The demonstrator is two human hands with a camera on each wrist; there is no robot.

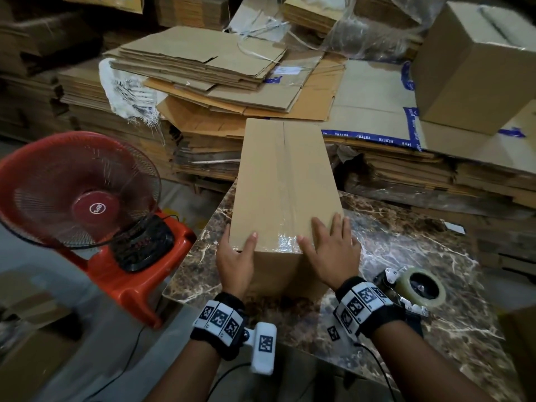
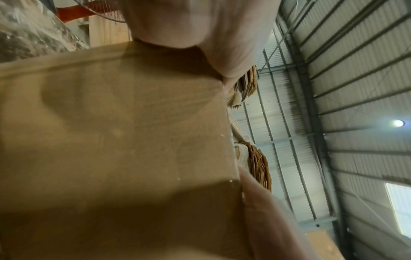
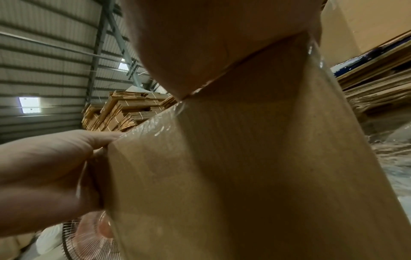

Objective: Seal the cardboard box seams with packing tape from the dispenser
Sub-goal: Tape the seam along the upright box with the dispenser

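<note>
**Currently: Both Hands on the Taped Near Edge of the Carton**

Position. The cardboard box (image 1: 285,184) stands at the centre of the head view, on the marbled tabletop (image 1: 406,256), with its long top face running away toward the stacks of flattened cardboard (image 1: 208,71) in the upper part of the frame. A strip of clear packing tape (image 1: 287,181) lies along the top centre seam and wraps over the near edge, where it looks wrinkled and shiny.

Hands. The left hand (image 1: 235,256) cups the near left corner: thumb on the top face, palm against the end panel. The right hand (image 1: 333,248) lies flat with straight, spread fingers across the near right of the top, pressing beside the tape end. Neither hand holds the tool. The tape dispenser (image 1: 417,288) rests on the tabletop at lower right, just behind the right wrist.

Handling judgement.
- The box is probably light; its contents cannot be determined.
- Corrugated panels are stiff at edges and corners but yield in mid-panel. Take hold at the corners or along the vertical edges, as the left hand does.
- Bare cardboard offers good friction. Taped areas are slick; avoid gripping there.
- Press the tape with flat fingers, working outward from the seam, to seat the wrinkled end.

Surroundings. A red fan (image 1: 78,192) stands at left, well apart from the box; the tabletop edge lies between them.
</note>
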